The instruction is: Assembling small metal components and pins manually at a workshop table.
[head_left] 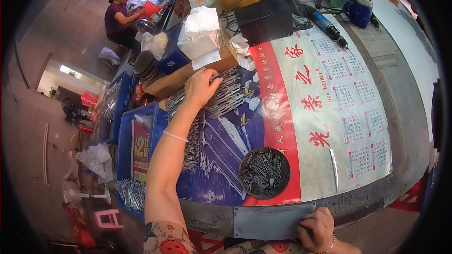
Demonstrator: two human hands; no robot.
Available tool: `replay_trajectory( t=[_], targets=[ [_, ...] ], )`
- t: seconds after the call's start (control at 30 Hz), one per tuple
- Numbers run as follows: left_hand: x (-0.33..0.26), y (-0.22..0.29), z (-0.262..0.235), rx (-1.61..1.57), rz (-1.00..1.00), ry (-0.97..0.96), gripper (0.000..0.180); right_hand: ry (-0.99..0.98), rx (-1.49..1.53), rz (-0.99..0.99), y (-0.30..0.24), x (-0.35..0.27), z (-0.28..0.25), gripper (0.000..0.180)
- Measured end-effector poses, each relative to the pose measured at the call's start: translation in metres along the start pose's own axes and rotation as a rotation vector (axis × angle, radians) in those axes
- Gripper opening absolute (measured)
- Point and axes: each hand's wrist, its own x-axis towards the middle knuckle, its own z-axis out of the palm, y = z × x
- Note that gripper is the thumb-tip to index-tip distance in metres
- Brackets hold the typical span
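Observation:
My left hand [201,86] reaches over a row of slim silver metal rods [227,95] in front of a wooden box. Its thumb stands a little apart from the bent fingers, and I see no part held. Down at the table's front edge, my right hand [318,229] is curled closed against the right end of a flat grey plate [268,221]. Whatever its fingers may hold is hidden. A round bowl [241,182] full of thin dark pins [264,171] sits between the hands. To its right lies a pair of tweezers [334,169].
A wooden box [172,81] carries white tissue paper [200,33]. Blue trays [123,134] with metal parts stand at left. Behind are a black box [263,20], an electric screwdriver [326,26] and a blue mug [359,11]. A person [120,21] sits working at far left.

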Motion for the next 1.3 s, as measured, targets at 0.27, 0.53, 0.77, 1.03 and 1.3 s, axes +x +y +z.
replay_trajectory(
  t=[0.27, 0.53, 0.77, 1.03, 1.3],
  targets=[
    [0.004, -0.01, 0.01, -0.039, 0.137, 0.095, 0.022, 0.002, -0.015, -0.016, 0.0, 0.001, 0.001, 0.023],
    [0.012, 0.003, 0.029, 0.084, 0.141, -0.005, 0.018, 0.022, -0.01, -0.003, 0.0, 0.0, 0.001, 0.021],
    [0.003, 0.008, 0.031, -0.025, 0.143, 0.121, 0.02, 0.01, -0.018, 0.003, -0.002, -0.002, 0.001, 0.022],
    [-0.028, 0.007, -0.022, -0.115, 0.042, -0.002, 0.02, 0.043, -0.138, -0.027, 0.003, -0.008, 0.012, 0.022],
    [-0.073, 0.017, -0.069, -0.061, 0.015, -0.147, 0.013, 0.089, -0.194, -0.017, -0.001, -0.016, 0.018, 0.021]
  ],
)
